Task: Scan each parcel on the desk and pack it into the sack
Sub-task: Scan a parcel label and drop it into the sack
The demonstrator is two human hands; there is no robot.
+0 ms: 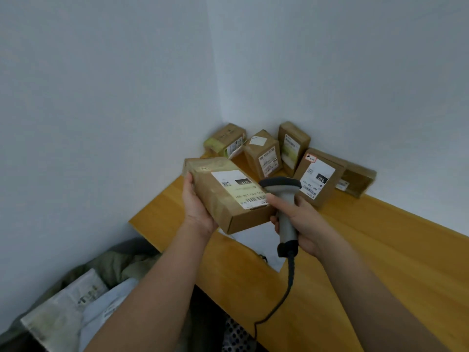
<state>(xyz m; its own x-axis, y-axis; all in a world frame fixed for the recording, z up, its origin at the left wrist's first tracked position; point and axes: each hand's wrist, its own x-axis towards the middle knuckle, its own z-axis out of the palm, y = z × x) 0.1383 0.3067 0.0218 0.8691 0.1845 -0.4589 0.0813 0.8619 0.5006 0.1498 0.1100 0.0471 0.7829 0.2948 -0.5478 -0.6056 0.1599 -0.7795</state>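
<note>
Below the left grip [196, 209], the sack [83, 288] gapes with parcels inside. That grip wraps the long cardboard parcel [228, 194] from its left edge, label up, above the worktop [368, 250]. It looks stiff, light; hold it by its long sides. Right grip [299, 219] clenches the scanner [285, 207]. Beyond lie 5 parcels [314, 176].

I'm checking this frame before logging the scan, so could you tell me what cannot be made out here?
- Head view: the label text and barcode on the held parcel are too small and blurred to read.
- The scanner window faces away; its head hides any beam.
- The sack is cut off by the left forearm and bottom edge.
- The flat parcel is partly hidden behind its neighbour.
</note>
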